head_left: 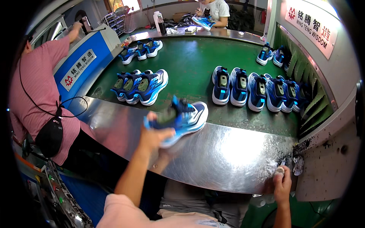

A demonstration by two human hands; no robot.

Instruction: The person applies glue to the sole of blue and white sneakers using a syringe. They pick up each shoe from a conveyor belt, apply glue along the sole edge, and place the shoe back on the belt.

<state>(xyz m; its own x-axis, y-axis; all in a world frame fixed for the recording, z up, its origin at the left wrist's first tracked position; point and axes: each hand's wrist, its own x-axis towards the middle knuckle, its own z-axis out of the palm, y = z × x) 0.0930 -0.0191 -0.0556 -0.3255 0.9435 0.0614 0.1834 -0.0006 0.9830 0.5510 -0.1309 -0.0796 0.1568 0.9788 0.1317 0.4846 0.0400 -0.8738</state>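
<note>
Blue, from navy to bright cyan, covers the sneaker (190, 118) held by the left hand (155, 133), whose fingers wrap around its heel end with the thumb laid across the near side. Its thick sole is white with light-blue patches toward the heel, pale curved bands sweep along its side, and a dull green shows inside the collar; the heel half is blurred. The shoe is held over the near steel ledge (224, 152), by the edge of the green work surface (186, 57). Its toe points right and away from the person, its heel left and nearer, so the long axis runs obliquely from lower left to upper right.

At the ledge's right end, the right hand (282, 184) pinches a small pale, rounded piece (280, 170) between thumb and fingers, just beside a white smear (268, 169). Crumpled greyish material (298, 165) lies near it.

Farther out, three matching shoes (142, 86) stand at left, and a longer row (256, 89) at right has heels toward the person. White signs with large dark lettering and a red emblem are fixed to the blue housing (81, 57) at left and the pale panel (323, 11) at right. Beyond the far ledge, a co-worker (217, 10) holds another blue shoe (204, 22).
</note>
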